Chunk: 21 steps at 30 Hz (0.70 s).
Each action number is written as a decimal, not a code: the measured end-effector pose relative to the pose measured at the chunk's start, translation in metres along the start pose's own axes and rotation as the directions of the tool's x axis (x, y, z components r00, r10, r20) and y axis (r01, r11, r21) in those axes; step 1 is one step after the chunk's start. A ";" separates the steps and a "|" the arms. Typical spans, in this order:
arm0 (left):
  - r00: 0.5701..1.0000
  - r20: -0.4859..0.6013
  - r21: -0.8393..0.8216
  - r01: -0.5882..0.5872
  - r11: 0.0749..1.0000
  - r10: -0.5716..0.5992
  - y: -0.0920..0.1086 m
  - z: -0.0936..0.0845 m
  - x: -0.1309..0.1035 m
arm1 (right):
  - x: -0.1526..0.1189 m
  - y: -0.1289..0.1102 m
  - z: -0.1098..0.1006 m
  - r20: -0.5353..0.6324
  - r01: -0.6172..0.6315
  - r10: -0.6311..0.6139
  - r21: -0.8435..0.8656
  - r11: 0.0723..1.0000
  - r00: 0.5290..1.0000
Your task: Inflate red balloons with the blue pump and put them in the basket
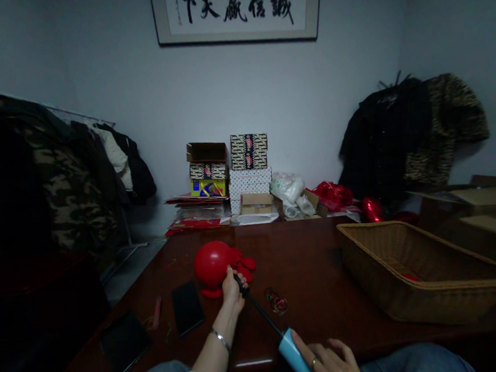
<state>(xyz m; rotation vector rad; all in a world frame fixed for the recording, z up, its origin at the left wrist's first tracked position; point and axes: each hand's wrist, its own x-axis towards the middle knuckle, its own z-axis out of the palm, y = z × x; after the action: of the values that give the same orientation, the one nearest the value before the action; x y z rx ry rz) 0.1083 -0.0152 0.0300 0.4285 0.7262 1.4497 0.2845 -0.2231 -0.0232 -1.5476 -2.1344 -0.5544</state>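
Observation:
A round, inflated red balloon (pixel 211 262) is over the middle of the dark wooden table. My left hand (pixel 233 290) is closed at its near side, around the balloon's neck and the black tip of a balloon pump. The pump's light-blue barrel (pixel 296 358) is gripped by my right hand (pixel 335 363) near the table's front edge, and a thin black rod runs between the two hands. Limp red balloons (pixel 245 266) lie behind and beside my left hand. To its right is a small tangle of thin coloured loops (pixel 276 301). The balloon's neck is hidden by my fingers.
Two dark flat devices (pixel 188 308) and a slim red object (pixel 157 312) lie at the left. A large wicker basket (pixel 413 287) stands at the right. Stacked boxes (pixel 251 177) and plastic bags (pixel 289 187) line the table's far end; coats hang on both sides.

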 end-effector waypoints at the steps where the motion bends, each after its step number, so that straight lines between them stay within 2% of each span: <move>1: 1.000 0.000 -0.002 -0.005 1.000 0.005 0.000 0.000 0.000 | 0.004 -0.001 -0.003 0.025 0.017 -0.017 0.009 1.000 1.000; 3: 1.000 0.002 -0.004 -0.015 1.000 0.015 -0.001 0.000 0.001 | 0.013 -0.003 -0.009 0.053 0.005 -0.006 0.024 1.000 0.999; 7: 1.000 0.024 -0.028 0.003 1.000 -0.002 -0.007 0.002 -0.002 | 0.039 -0.013 -0.021 0.095 -0.122 0.118 0.043 0.992 0.988; 10: 0.999 0.041 -0.039 0.022 0.999 -0.021 -0.014 0.005 -0.008 | 0.064 -0.023 -0.028 0.161 -0.159 0.149 0.050 0.986 0.976; 14: 0.999 0.044 -0.009 0.033 0.999 -0.032 -0.020 0.007 -0.015 | 0.093 -0.033 -0.032 0.191 -0.186 0.180 0.017 0.982 0.965; 21: 0.999 0.036 -0.003 0.040 0.999 -0.040 -0.022 0.007 -0.014 | 0.106 -0.037 -0.030 0.228 -0.198 0.195 -0.010 0.980 0.954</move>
<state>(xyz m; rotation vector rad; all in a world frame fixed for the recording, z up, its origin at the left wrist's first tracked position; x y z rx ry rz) 0.1304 -0.0302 0.0230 0.4344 0.6993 1.4023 0.2235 -0.1690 0.0592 -1.8687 -2.1053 -0.3063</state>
